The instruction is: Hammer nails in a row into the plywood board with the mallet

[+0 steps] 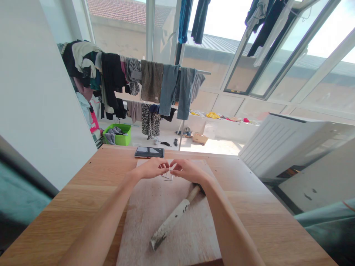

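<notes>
Far left: smooth white upright panel [47,92]. Low, next to it: broad light-brown wood-grained table [80,207], reaching across to the right side. Beyond its far edge: heap of black, white and dark garments [83,62] on a drying rack, then bright green plastic basket [125,139] on the floor, with grey cloth inside and over the rim.

Near the far edge of the table: flat dark-screened phone [149,152], lying face up. Just this side of it: left hand [154,168], reaching in over a pale, worn rectangular wooden board [144,229], fingers curled and tips drawn in close to the thumb. Pinching or merely near something: cannot tell.

At mid-board, by and below the fingertips: a few thin silvery metal nails [168,180], close together; exact tilt too small to tell.

Nearer, slantwise on the board: hammer with chipped white-painted wooden handle [174,221], butt toward lower left, dark head at upper right, partly hidden by the right forearm.

Right hand [185,170]: bent inward, fingertips very near those of the left, fingers curled over the thumb. Hold on a nail: cannot tell.

Farther right, beyond the table: white ridge-sided boxy cabinet [267,142].
</notes>
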A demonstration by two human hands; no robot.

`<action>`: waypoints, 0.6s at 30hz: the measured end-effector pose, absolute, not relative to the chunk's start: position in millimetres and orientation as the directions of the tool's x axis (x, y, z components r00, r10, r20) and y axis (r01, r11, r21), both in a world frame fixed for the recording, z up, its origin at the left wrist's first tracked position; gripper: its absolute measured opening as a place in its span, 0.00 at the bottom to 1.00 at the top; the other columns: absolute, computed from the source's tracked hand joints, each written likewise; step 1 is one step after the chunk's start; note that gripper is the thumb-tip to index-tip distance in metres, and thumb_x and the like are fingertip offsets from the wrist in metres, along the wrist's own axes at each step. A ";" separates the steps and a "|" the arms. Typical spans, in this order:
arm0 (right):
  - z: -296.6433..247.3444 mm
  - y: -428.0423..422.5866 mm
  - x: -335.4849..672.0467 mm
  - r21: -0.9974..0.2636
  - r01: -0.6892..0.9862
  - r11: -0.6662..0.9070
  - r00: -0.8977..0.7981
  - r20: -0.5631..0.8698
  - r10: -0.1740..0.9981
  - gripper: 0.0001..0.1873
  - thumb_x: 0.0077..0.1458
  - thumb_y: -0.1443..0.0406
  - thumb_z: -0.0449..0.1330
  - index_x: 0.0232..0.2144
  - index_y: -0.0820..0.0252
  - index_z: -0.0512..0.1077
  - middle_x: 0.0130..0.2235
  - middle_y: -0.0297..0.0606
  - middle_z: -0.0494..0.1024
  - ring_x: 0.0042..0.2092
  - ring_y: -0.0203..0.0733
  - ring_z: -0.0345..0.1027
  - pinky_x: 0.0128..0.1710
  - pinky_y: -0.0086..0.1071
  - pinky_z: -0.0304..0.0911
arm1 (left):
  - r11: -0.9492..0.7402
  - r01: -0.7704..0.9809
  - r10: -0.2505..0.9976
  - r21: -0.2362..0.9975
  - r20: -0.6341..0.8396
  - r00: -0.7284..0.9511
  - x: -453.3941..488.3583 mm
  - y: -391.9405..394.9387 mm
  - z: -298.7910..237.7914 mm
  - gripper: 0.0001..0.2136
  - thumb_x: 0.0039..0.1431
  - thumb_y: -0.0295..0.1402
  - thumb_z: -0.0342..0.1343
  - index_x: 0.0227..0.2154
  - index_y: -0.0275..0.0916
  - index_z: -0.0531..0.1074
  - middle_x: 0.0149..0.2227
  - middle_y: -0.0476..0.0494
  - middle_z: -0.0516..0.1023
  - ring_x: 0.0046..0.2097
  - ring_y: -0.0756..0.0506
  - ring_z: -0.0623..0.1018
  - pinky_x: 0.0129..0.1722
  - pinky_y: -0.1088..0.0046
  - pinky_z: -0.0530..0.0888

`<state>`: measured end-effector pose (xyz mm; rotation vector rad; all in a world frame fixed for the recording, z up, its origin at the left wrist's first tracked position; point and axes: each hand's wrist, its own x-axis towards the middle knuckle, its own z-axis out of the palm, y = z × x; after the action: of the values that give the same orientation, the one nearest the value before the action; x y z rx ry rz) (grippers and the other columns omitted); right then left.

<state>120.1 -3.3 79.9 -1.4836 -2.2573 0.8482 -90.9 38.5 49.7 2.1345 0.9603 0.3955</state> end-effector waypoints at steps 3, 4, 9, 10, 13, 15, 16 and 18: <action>79.6 -3.5 120.1 -0.638 0.715 0.285 -0.423 -0.071 0.903 0.09 0.60 0.64 0.61 0.43 0.58 0.75 0.32 0.36 0.84 0.34 0.39 0.77 0.34 0.29 0.65 | -0.450 0.508 0.736 0.734 -0.017 0.676 -90.4 38.0 50.3 0.14 0.62 0.44 0.54 0.37 0.38 0.74 0.33 0.44 0.80 0.36 0.44 0.80 0.37 0.73 0.73; 79.3 -3.5 120.2 -0.643 0.712 0.281 -0.425 -0.075 0.902 0.09 0.60 0.64 0.60 0.43 0.58 0.75 0.32 0.36 0.84 0.33 0.39 0.77 0.34 0.29 0.65 | -0.453 0.509 0.735 0.732 -0.017 0.678 -90.2 37.8 50.6 0.14 0.62 0.44 0.54 0.37 0.38 0.74 0.33 0.44 0.80 0.36 0.44 0.80 0.37 0.73 0.73; 76.7 -2.7 121.3 -0.666 0.699 0.263 -0.435 -0.104 0.894 0.10 0.62 0.63 0.59 0.45 0.58 0.73 0.32 0.36 0.84 0.30 0.37 0.75 0.29 0.27 0.65 | -0.479 0.516 0.725 0.710 -0.012 0.688 -90.5 37.2 50.9 0.14 0.63 0.44 0.54 0.38 0.39 0.75 0.34 0.45 0.81 0.36 0.45 0.79 0.36 0.73 0.72; 76.4 -2.5 121.5 -0.669 0.697 0.258 -0.436 -0.109 0.893 0.10 0.62 0.63 0.59 0.46 0.58 0.73 0.32 0.37 0.84 0.29 0.36 0.75 0.28 0.26 0.65 | -0.483 0.517 0.721 0.707 -0.014 0.693 -90.8 37.0 51.1 0.14 0.63 0.45 0.54 0.38 0.39 0.75 0.34 0.45 0.81 0.36 0.45 0.79 0.36 0.74 0.72; 76.8 -2.5 122.3 -0.670 0.700 0.249 -0.430 -0.117 0.895 0.12 0.63 0.62 0.59 0.48 0.59 0.72 0.33 0.37 0.84 0.29 0.36 0.74 0.27 0.26 0.64 | -0.482 0.527 0.704 0.700 -0.048 0.708 -91.8 35.5 53.1 0.14 0.63 0.45 0.53 0.38 0.40 0.75 0.34 0.45 0.81 0.37 0.45 0.79 0.37 0.74 0.71; 77.8 -2.5 122.8 -0.663 0.706 0.250 -0.425 -0.114 0.898 0.13 0.62 0.62 0.59 0.49 0.59 0.72 0.33 0.37 0.84 0.30 0.36 0.74 0.27 0.26 0.63 | -0.475 0.539 0.698 0.696 -0.075 0.712 -92.3 34.0 55.8 0.14 0.64 0.45 0.52 0.38 0.40 0.76 0.32 0.46 0.81 0.36 0.45 0.79 0.37 0.74 0.71; 78.2 -2.5 123.1 -0.659 0.709 0.253 -0.423 -0.110 0.899 0.14 0.62 0.62 0.59 0.49 0.59 0.72 0.33 0.37 0.84 0.30 0.36 0.74 0.28 0.26 0.63 | -0.473 0.545 0.697 0.692 -0.084 0.712 -92.6 33.3 57.3 0.14 0.64 0.44 0.52 0.37 0.40 0.76 0.32 0.46 0.80 0.36 0.45 0.79 0.37 0.74 0.71; 78.8 -2.2 123.7 -0.650 0.713 0.263 -0.421 -0.097 0.902 0.15 0.62 0.63 0.59 0.50 0.59 0.72 0.33 0.37 0.84 0.32 0.37 0.74 0.29 0.27 0.63 | -0.471 0.561 0.702 0.681 -0.096 0.706 -93.1 32.4 60.3 0.13 0.63 0.44 0.52 0.37 0.40 0.76 0.31 0.47 0.80 0.35 0.45 0.79 0.36 0.75 0.71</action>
<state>123.7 -2.2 78.8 -1.4872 -2.2446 0.9135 -93.1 32.4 60.3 2.1998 0.9570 0.2557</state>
